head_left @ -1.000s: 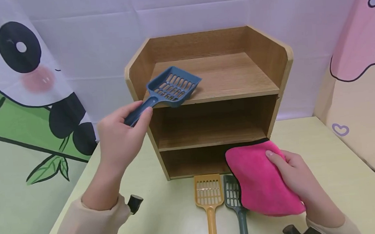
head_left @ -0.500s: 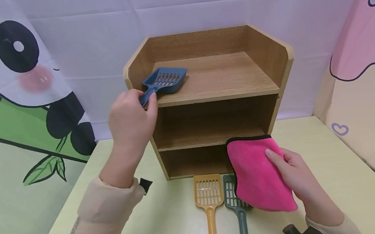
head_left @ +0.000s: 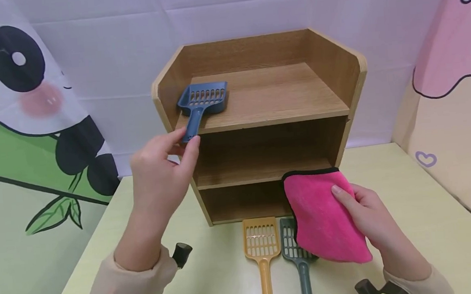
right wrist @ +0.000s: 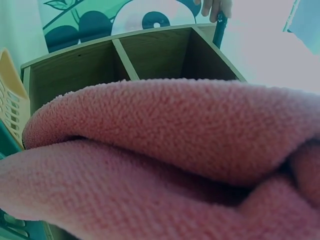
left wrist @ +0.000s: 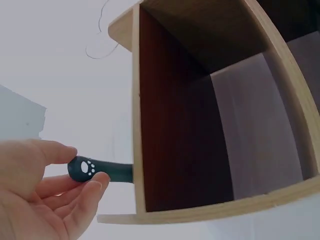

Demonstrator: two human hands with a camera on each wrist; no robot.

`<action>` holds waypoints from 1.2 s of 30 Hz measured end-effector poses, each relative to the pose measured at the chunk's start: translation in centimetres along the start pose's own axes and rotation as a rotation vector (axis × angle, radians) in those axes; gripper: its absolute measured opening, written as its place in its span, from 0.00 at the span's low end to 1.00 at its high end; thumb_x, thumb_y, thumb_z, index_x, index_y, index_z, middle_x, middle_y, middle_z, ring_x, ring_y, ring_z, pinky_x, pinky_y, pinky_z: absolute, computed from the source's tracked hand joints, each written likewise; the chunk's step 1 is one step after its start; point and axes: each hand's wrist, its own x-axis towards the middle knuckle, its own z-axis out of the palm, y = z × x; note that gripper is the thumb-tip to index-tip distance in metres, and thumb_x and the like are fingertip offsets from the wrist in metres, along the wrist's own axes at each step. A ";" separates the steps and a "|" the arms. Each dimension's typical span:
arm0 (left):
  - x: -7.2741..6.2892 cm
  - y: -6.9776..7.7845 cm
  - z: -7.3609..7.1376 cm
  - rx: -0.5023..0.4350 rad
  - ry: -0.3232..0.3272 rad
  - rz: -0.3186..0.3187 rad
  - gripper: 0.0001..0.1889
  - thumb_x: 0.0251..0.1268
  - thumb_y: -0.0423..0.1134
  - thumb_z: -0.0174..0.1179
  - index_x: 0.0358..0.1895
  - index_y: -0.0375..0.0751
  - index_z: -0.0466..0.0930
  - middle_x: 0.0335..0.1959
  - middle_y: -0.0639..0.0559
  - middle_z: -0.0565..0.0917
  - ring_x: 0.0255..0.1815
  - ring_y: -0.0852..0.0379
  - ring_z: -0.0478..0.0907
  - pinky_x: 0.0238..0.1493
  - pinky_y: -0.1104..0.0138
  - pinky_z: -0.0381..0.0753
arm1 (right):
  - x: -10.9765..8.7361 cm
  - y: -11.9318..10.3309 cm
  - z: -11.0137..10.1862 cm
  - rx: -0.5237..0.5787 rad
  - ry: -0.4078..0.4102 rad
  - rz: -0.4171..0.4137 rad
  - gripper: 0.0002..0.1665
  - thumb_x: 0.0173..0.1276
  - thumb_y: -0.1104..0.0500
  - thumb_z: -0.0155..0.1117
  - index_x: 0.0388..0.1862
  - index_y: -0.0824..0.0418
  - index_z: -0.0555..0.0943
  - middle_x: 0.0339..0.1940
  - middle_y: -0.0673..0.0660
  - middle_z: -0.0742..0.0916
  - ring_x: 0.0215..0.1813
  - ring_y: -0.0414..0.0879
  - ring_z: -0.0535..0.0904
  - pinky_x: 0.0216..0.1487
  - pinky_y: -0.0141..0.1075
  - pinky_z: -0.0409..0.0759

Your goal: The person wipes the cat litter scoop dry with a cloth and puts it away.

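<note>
A blue slotted litter scoop (head_left: 208, 96) lies at the left end of the wooden shelf unit's top board (head_left: 272, 92), its handle jutting past the front edge. My left hand (head_left: 161, 170) pinches the tip of that handle between thumb and fingers; the left wrist view shows a paw-print cutout in the handle end (left wrist: 87, 167). In my right hand (head_left: 371, 217) I grip a folded bright pink cloth (head_left: 326, 216) with black edging, thumb on top. The cloth hangs in front of the lowest compartment and covers part of a dark green scoop (head_left: 293, 243). It fills most of the right wrist view.
A yellow-orange scoop (head_left: 261, 238) lies on the pale table (head_left: 385, 177) before the shelf unit, left of the green one, both handles toward me. Two lower compartments (head_left: 261, 156) open to the front. Printed curtains (head_left: 234, 15) hang behind and at both sides.
My left hand brought the blue scoop left and down onto the top board, and its grip slid back to the handle's end. The pink cloth shifted slightly left and up.
</note>
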 end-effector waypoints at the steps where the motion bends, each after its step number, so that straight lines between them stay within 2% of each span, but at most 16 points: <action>1: 0.0 -0.2 0.1 0.004 0.012 0.016 0.15 0.60 0.37 0.63 0.45 0.28 0.83 0.30 0.39 0.85 0.28 0.49 0.83 0.24 0.61 0.79 | 0.0 0.0 0.0 0.000 -0.004 -0.001 0.23 0.72 0.45 0.51 0.40 0.67 0.76 0.20 0.47 0.80 0.24 0.44 0.79 0.28 0.34 0.77; 6: 0.3 -1.5 0.9 0.018 0.056 0.049 0.15 0.60 0.37 0.64 0.44 0.26 0.82 0.31 0.37 0.85 0.29 0.47 0.82 0.25 0.58 0.80 | 0.2 0.1 -0.1 0.000 -0.017 -0.005 0.25 0.73 0.46 0.51 0.43 0.68 0.75 0.21 0.48 0.81 0.24 0.44 0.80 0.28 0.34 0.78; 14: 1.3 -3.0 1.7 0.032 0.072 0.005 0.16 0.61 0.37 0.63 0.45 0.26 0.82 0.32 0.36 0.85 0.30 0.45 0.82 0.28 0.58 0.78 | 0.0 0.1 0.2 -0.003 -0.017 -0.011 0.24 0.73 0.47 0.51 0.42 0.69 0.76 0.20 0.48 0.81 0.24 0.44 0.80 0.27 0.35 0.78; 18: 1.5 -3.4 1.8 0.048 0.086 -0.004 0.16 0.61 0.38 0.63 0.45 0.27 0.83 0.31 0.36 0.85 0.30 0.45 0.82 0.28 0.58 0.78 | 0.0 0.0 0.4 -0.005 -0.009 -0.017 0.24 0.73 0.47 0.51 0.44 0.70 0.75 0.22 0.48 0.81 0.25 0.44 0.81 0.28 0.35 0.79; 24: 1.7 -3.7 2.4 0.048 0.143 0.011 0.16 0.61 0.39 0.63 0.44 0.27 0.83 0.30 0.36 0.85 0.29 0.45 0.81 0.28 0.58 0.78 | 0.0 0.0 0.4 -0.002 -0.011 -0.016 0.24 0.73 0.47 0.51 0.46 0.70 0.75 0.22 0.48 0.82 0.26 0.44 0.81 0.29 0.35 0.79; 32: 1.8 -3.9 2.7 0.067 0.189 0.065 0.16 0.63 0.40 0.61 0.42 0.25 0.83 0.29 0.35 0.85 0.28 0.44 0.80 0.27 0.59 0.78 | 0.1 0.2 0.2 0.005 -0.023 -0.011 0.25 0.73 0.47 0.51 0.47 0.69 0.74 0.24 0.48 0.82 0.27 0.45 0.81 0.29 0.35 0.80; 36: 1.8 -4.2 3.0 0.076 0.208 0.073 0.16 0.64 0.40 0.60 0.41 0.26 0.83 0.29 0.35 0.84 0.27 0.44 0.79 0.29 0.59 0.78 | 0.1 0.2 0.2 0.005 -0.027 -0.011 0.25 0.73 0.47 0.51 0.47 0.69 0.74 0.24 0.48 0.82 0.27 0.45 0.82 0.30 0.35 0.80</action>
